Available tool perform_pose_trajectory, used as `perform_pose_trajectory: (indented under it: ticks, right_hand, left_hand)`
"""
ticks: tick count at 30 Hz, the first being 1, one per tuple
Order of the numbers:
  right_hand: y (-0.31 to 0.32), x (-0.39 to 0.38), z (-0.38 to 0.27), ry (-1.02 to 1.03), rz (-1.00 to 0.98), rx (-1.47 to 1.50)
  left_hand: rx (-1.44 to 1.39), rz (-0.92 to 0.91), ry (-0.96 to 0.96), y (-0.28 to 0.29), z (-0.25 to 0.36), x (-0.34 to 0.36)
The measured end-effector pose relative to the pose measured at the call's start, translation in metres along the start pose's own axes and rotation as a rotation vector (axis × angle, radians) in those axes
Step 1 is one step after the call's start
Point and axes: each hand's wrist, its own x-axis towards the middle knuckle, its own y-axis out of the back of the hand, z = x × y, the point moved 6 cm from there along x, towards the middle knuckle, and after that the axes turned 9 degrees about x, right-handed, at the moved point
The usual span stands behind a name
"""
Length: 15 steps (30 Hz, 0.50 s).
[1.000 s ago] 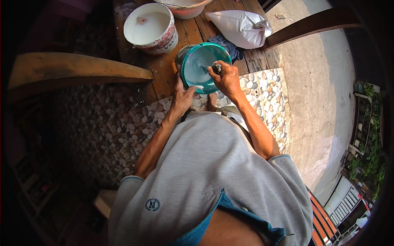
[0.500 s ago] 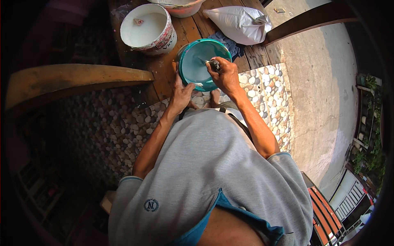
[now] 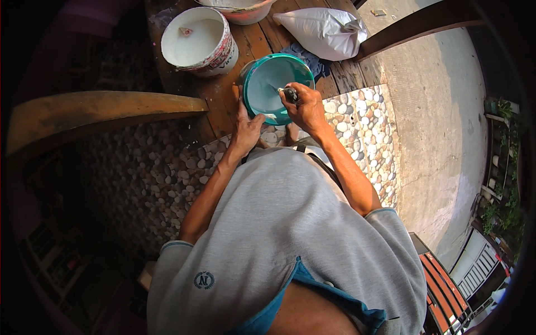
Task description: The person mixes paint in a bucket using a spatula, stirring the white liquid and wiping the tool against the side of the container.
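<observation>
A teal bucket (image 3: 248, 84) stands at the near edge of a wooden bench, in front of my body. Pale, whitish liquid (image 3: 263, 94) lies inside it. My left hand (image 3: 245, 133) grips the bucket's near left side, the thumb by the rim and the fingers along the outer wall. In my right hand (image 3: 308, 110), closed over the bucket's right side, is a dark-handled tool (image 3: 291, 95). Its lower end points down into the liquid, so I cannot make out its kind.
Behind to the left stands a white bucket (image 3: 225, 60) of white liquid, beside an orange-pink basin (image 3: 254, 15). A tied white sack (image 3: 324, 34) and dark blue cloth (image 3: 314, 60) lie on the wooden bench (image 3: 222, 118). Curved wooden armrests (image 3: 111, 105) flank it. Pebble-patterned flooring (image 3: 184, 162) lies below.
The right hand and the tool have shifted very slightly within the bucket. My left hand keeps its hold, and the whole view has moved a little.
</observation>
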Motion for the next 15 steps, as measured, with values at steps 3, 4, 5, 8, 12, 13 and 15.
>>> perform_pose_trajectory:
  ticks: [3,4,5,8,12,13,15]
  right_hand:
    - [-0.008,-0.002,0.004,-0.077,-0.061,0.065]
    - [-0.011,0.002,0.005,-0.052,-0.057,0.107]
    - [-0.013,0.007,0.006,-0.028,-0.053,0.149]
    - [-0.009,0.024,0.005,-0.005,-0.024,0.128]
    - [0.006,0.021,0.008,-0.005,-0.001,-0.001]
    - [0.007,0.017,0.01,-0.041,-0.024,-0.053]
    - [0.011,0.005,0.007,-0.062,-0.024,-0.078]
  left_hand:
    - [0.023,-0.007,-0.049,-0.003,0.009,0.0]
    - [-0.005,0.001,-0.001,-0.004,0.012,-0.002]
    - [-0.033,0.009,0.046,-0.004,0.013,-0.003]
    - [0.05,0.052,-0.043,0.001,0.004,-0.001]
    - [0.079,0.023,-0.014,-0.002,0.011,0.001]
    - [0.067,0.019,-0.014,-0.004,0.013,0.001]
    - [0.054,0.016,-0.014,-0.005,0.012,0.002]
